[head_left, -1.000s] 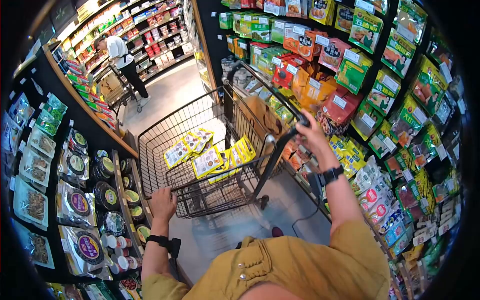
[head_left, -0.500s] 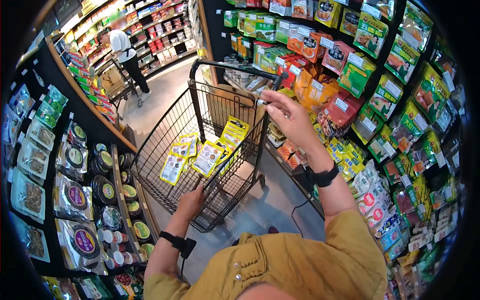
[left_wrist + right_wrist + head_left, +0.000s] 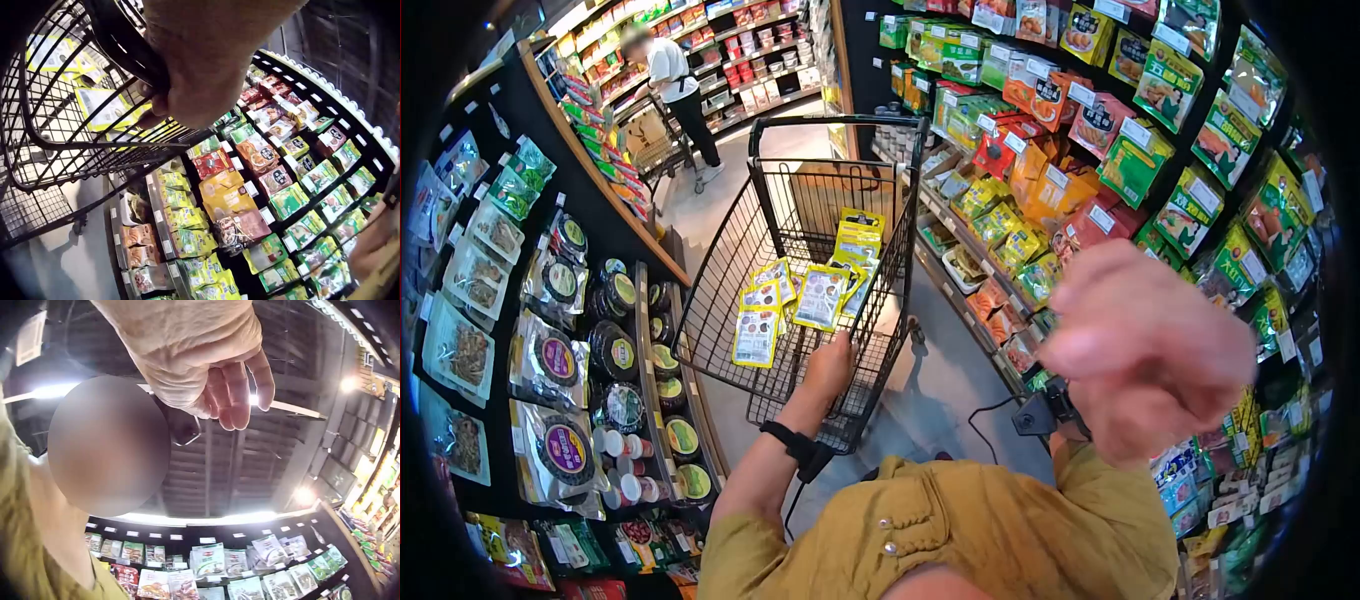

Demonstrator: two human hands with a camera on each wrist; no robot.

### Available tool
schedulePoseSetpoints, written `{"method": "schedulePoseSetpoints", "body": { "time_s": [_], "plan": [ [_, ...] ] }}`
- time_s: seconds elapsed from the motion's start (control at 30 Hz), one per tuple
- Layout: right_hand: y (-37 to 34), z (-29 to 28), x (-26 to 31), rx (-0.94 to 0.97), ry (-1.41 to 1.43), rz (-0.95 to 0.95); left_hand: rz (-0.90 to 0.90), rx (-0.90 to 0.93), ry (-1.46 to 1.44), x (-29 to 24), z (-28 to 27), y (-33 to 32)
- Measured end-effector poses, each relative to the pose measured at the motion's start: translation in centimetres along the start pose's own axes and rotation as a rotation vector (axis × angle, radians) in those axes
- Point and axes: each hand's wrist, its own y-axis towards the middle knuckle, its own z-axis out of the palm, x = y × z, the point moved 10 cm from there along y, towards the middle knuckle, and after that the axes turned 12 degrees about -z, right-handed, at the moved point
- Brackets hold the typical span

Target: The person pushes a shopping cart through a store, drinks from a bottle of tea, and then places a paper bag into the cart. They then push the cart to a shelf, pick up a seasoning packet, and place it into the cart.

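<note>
My left hand (image 3: 830,368) grips the near side rim of the black wire shopping cart (image 3: 730,240); in the left wrist view the fingers of this hand (image 3: 203,69) curl round the dark bar. Several yellow-edged packets (image 3: 820,297) lie in the cart. Raised close to the head camera, my right hand (image 3: 1155,350) looks large and blurred, away from the cart. The right wrist view shows that hand (image 3: 200,362) with loosely bent fingers beside a small dark object (image 3: 182,427) near the head; nothing is seen in its grasp.
Shelves of hanging packets (image 3: 1135,160) rise on the right, above a low ledge of yellow bags (image 3: 1000,220). Round dark packages (image 3: 565,448) and tubs line the left. A person (image 3: 675,85) stands by another cart (image 3: 650,140) at the upper left.
My right hand has let go of the cart handle and risen towards the head camera. The cart has swung round, its handle moving left, while my left hand has shifted right with its rim.
</note>
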Motion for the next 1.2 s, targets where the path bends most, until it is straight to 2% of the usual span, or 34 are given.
{"method": "schedulePoseSetpoints", "body": {
  "time_s": [0.13,0.43,0.93,1.2],
  "plan": [
    [0.1,-3.3,2.9,-0.098,0.004,-0.1,-0.053,0.002,0.038,-1.1,-0.4,0.5],
    [-0.7,-6.6,6.4,-0.166,0.0,-0.185,-0.053,-0.019,0.018,-1.7,0.4,1.3],
    [-2.4,-7.8,6.5,-0.215,-0.021,-0.131,-0.08,-0.014,0.031,-3.7,0.9,1.7],
    [-3.9,-8.9,5.5,-0.153,-0.074,-0.079,-0.111,0.007,0.023,-5.3,1.1,1.5]
  ]
}}
